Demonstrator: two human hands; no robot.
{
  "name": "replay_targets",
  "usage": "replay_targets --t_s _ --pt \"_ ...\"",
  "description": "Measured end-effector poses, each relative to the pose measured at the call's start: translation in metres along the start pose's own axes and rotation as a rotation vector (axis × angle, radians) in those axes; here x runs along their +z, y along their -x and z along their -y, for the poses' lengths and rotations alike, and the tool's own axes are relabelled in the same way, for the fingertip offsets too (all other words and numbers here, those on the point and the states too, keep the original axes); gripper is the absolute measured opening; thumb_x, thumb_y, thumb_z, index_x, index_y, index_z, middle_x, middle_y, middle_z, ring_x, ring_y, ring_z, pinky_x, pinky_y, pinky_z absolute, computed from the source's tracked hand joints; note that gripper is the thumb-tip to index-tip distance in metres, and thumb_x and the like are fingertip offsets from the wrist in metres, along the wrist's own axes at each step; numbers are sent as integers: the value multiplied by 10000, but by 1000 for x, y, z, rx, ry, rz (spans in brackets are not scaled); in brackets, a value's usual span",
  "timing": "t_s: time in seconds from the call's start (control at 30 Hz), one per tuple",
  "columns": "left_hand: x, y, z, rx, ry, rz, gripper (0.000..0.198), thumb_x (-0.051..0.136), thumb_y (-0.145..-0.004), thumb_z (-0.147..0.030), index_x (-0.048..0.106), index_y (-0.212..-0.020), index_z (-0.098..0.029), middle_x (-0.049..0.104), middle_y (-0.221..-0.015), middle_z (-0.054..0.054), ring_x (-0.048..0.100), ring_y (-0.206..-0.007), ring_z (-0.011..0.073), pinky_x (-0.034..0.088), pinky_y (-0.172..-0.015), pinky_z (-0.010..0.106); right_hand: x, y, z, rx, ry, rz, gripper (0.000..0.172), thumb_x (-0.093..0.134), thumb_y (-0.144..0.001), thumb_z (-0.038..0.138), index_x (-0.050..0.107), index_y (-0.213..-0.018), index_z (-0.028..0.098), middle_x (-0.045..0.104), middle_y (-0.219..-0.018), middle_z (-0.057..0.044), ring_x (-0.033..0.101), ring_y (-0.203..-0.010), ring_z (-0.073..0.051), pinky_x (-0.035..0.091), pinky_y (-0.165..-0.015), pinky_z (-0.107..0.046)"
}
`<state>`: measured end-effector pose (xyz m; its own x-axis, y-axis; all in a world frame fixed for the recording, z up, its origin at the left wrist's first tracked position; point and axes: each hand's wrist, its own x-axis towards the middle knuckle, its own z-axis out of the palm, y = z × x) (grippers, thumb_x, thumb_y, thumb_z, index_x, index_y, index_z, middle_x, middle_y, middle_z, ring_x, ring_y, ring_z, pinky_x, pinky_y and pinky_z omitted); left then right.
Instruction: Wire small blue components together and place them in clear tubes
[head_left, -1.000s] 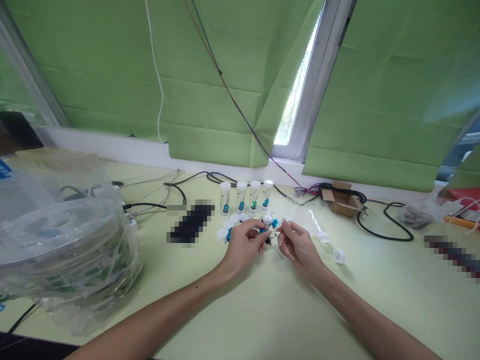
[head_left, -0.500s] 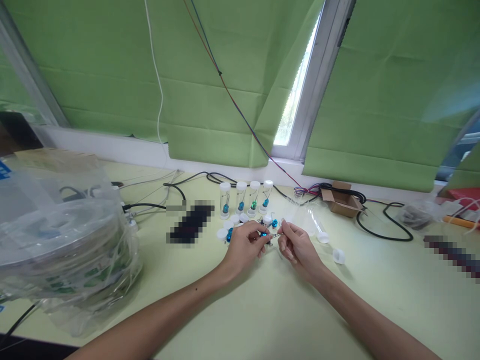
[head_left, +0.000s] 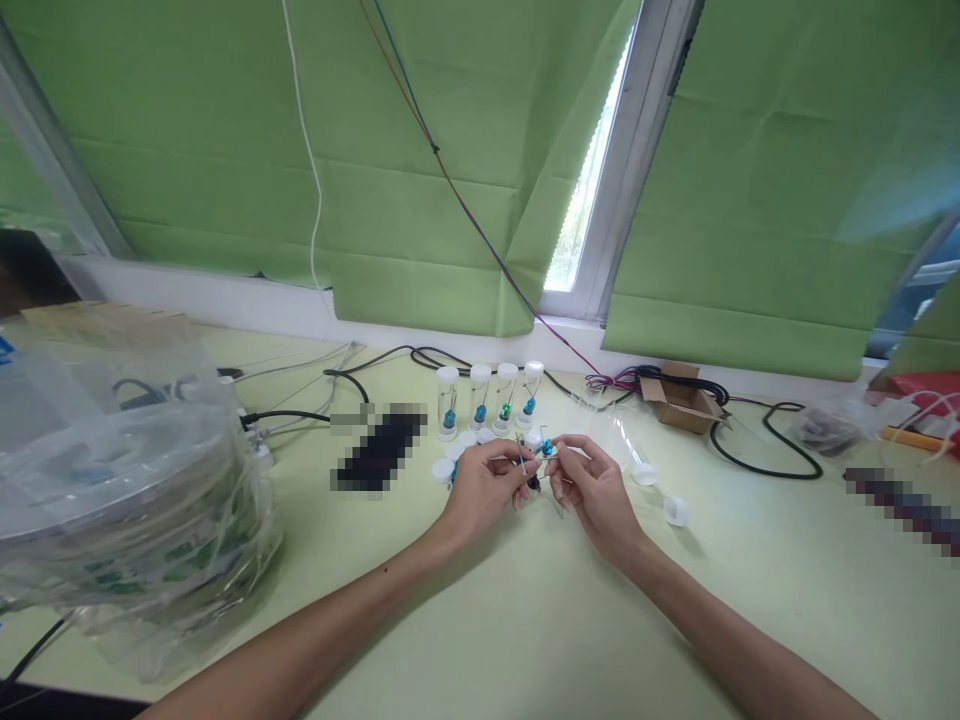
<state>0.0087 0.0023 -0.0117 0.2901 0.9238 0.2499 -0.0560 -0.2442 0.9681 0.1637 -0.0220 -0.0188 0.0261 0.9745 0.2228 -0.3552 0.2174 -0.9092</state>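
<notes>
My left hand (head_left: 486,488) and my right hand (head_left: 592,488) meet over the pale green table (head_left: 525,620), both pinched on a small blue part with thin metal wire legs (head_left: 541,451) held between the fingertips. Just behind them stand several clear capped tubes (head_left: 489,398) upright in a row, each with a blue or green part inside. White caps (head_left: 444,468) lie loose by my left hand. An empty clear tube (head_left: 630,452) lies on its side to the right, with a white cap (head_left: 676,512) beside it.
A big stack wrapped in clear plastic (head_left: 112,480) fills the left. Black cables (head_left: 757,450) run along the back near a small cardboard box (head_left: 679,398). A dark blurred object (head_left: 379,450) lies left of the tubes. Green blinds hang behind.
Both hands have lifted slightly and come closer together; the blue wired part now sits higher between the fingertips. The view has shifted a little.
</notes>
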Motion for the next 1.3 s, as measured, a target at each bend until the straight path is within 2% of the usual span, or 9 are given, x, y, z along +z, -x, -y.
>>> replay_targets --t_s 0.13,0.33,0.5,0.7,0.9,1.1,1.3 --pt "-2 -2 2 -26 -5 -3 223 723 -761 -379 666 -756 -163 579 -483 -25 501 -412 98 387 -417 206 -3 -1 -2 -107 103 0 243 717 -816 382 626 -960 210 660 -725 -6 542 -537 -108 410 -481 -234" --pt "-2 -2 3 -49 -9 -12 231 731 -754 -379 667 -779 -158 567 -464 -28 485 -394 95 362 -392 199 -8 -4 -6 -143 149 2 190 714 -825 351 647 -910 193 659 -690 -7 545 -544 -109 426 -513 -248" --pt "-1 0 0 -47 -31 -13 256 738 -740 -394 661 -783 -153 566 -465 -29 475 -388 93 369 -394 205 -10 -5 -7 -144 127 7 180 717 -823 348 638 -854 189 672 -695 -7 547 -527 -105 430 -501 -247" --pt "-1 0 0 -29 -106 -27 254 723 -746 -395 650 -767 -153 550 -472 -34 473 -394 96 384 -400 213 -10 -6 -6 -123 153 5 266 718 -812 407 612 -738 174 666 -658 -17 539 -502 -102 416 -456 -232" --pt "-3 0 -3 13 -196 -38 233 712 -750 -385 672 -775 -157 546 -512 -34 456 -398 89 360 -412 218 -8 -4 -3 -93 231 -14 330 697 -816 452 570 -686 176 621 -563 6 471 -414 -75 359 -396 -207" --pt "-4 -1 -2 63 -270 -51 229 696 -765 -386 679 -775 -157 557 -552 -21 471 -414 95 378 -434 229 -7 -3 -2 -29 282 -17 354 677 -822 479 555 -682 178 577 -496 29 412 -347 -60 266 -337 -186" --pt "-4 -2 -1 23 -253 -45 238 704 -755 -391 675 -779 -156 552 -516 -23 462 -409 97 368 -425 224 -6 -3 0 -23 301 -10 359 650 -842 481 548 -682 176 571 -486 31 401 -340 -58 259 -340 -183"
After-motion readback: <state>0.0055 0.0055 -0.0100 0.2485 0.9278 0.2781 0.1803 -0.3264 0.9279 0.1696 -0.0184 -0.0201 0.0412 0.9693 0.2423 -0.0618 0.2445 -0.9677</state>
